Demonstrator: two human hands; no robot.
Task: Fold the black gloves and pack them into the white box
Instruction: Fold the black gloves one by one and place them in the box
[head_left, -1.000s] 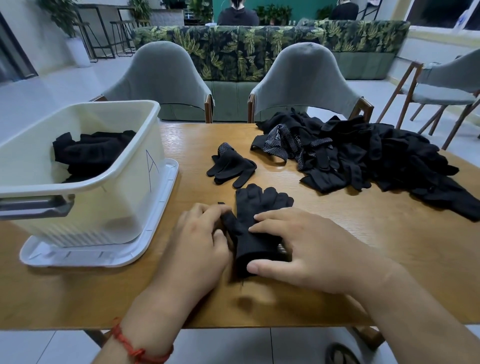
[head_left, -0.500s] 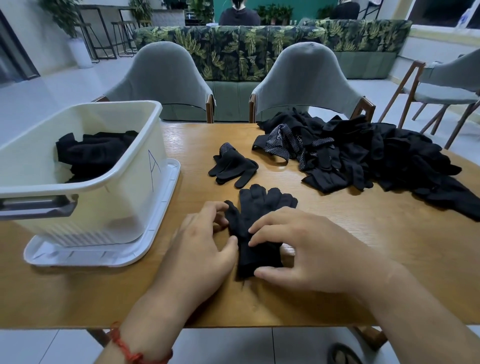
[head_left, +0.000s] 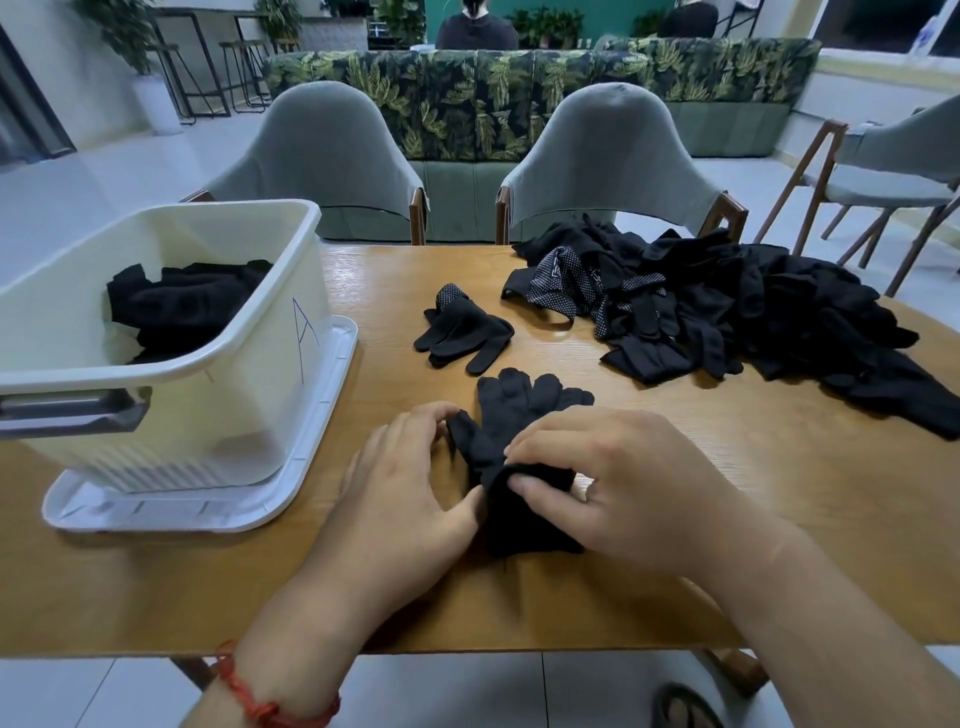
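White box (head_left: 249, 374) at far left, tilted toward the camera on its white lid (head_left: 322, 467). Folded gloves (head_left: 182, 306) already lie inside, at its far end.

Left hand (head_left: 410, 493): a second ago it lay flat beside the cuff. Now its fingers (head_left: 441, 415) are loosely curved, tips touching the thumb of the black glove (head_left: 519, 415), and its own thumb rests against the cuff's side. It steadies the glove, with no clear grip.

The black glove lies on the table (head_left: 779, 519) between the hands, fingers pointing away, near the front edge.

Right hand (head_left: 623, 478): earlier it was spread flat, pressing the cuff. Now thumb and forefinger pinch a ridge of fabric at mid-glove and lift it.

Judgement: flattening is over and the fold has started. The cuff end probably goes over toward the glove's fingers. Packing is not yet done for this one.

A loose pair (head_left: 462, 332) sits just beyond it, and a big unfolded pile (head_left: 727, 301) lies at right, so plenty is left.

The table is wood-grain and tan. Room: two grey chairs (head_left: 327, 150) behind the table, a leaf-print sofa (head_left: 493, 93), another chair far right, pale tiled floor.
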